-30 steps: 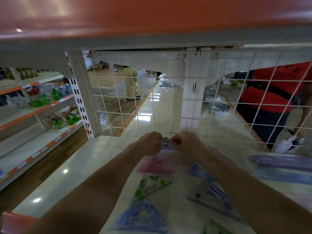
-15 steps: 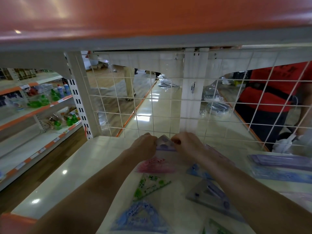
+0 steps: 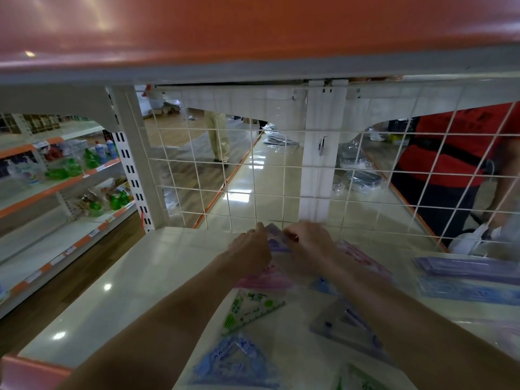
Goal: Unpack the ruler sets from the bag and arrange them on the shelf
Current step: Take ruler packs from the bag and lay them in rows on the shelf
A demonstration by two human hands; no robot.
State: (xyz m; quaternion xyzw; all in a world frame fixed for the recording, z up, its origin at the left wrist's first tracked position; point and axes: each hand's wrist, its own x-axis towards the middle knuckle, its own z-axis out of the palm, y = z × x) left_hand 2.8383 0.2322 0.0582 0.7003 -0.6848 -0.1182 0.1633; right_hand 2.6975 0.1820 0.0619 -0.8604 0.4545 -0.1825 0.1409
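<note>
Purple-printed, the ruler set [image 3: 274, 240] you pinch between left hand [image 3: 249, 250] and right hand [image 3: 308, 242] now stands tilted higher against the wire mesh back [image 3: 253, 175] — a second ago it lay lower on the shelf [image 3: 135, 277] — so it's nearly placed.

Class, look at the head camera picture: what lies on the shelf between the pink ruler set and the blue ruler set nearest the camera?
In the head view, the green ruler set lies between the pink ruler set and the blue ruler set, on the white shelf.
</note>
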